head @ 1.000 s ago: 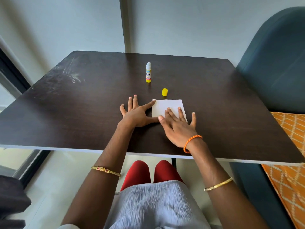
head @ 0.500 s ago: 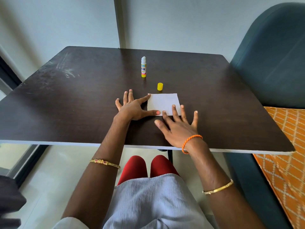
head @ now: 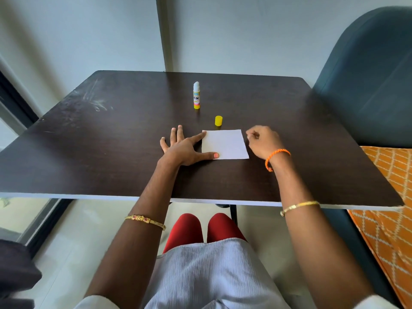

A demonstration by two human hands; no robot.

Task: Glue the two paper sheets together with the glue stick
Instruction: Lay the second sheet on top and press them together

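The white, nearly square paper (head: 224, 144) lies flat on the dark brown wooden table (head: 111, 152), in front of me near the middle, its slightly longer side running left to right and its edges roughly square to the table's near edge; I cannot tell whether it is one sheet or two stacked. My left hand (head: 185, 150) rests flat and spread on the table just left of it, holding nothing, with the forefinger tip touching the paper's far left corner and the thumb tip pressing on its near left corner. My right hand (head: 264, 142) sits just beside the paper's right edge, fingers curled loosely inward with thumb and forefinger close together; I cannot tell whether they pinch the paper's far right corner or anything at all. Just beyond the paper's far edge stands the small yellow plastic cap (head: 218, 120), apart from it. Farther back and a little left, the uncapped glue stick (head: 196, 96) with its white and yellow tube stands upright, its long axis vertical and its white tip pointing up. A dark teal upholstered chair (head: 367, 81) stands at my right.
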